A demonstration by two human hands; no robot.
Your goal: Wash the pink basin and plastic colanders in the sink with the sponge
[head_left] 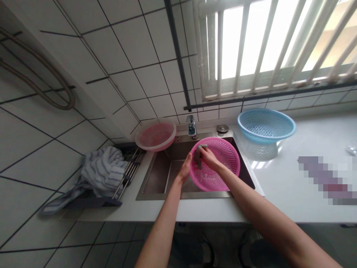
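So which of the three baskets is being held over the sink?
The bright pink perforated colander, gripped by both hands; the blue one sits on the counter, the pale pink basin at the sink's corner.

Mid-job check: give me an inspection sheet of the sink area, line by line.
Surface: white counter, glossy, around a steel sink.
Job's things: pink colander held tilted over the sink; grey-green scrubbing pad against its inside.
Clutter: pink basin at the sink's back left corner; blue colander stacked in a clear basin on the counter; striped cloth on a rack left of the sink.
Hands: left hand grips the pink colander's rim; right hand presses the pad.
Cables: hose looped on the left wall.
Surroundings: white tiled walls, barred window, tap behind the sink.
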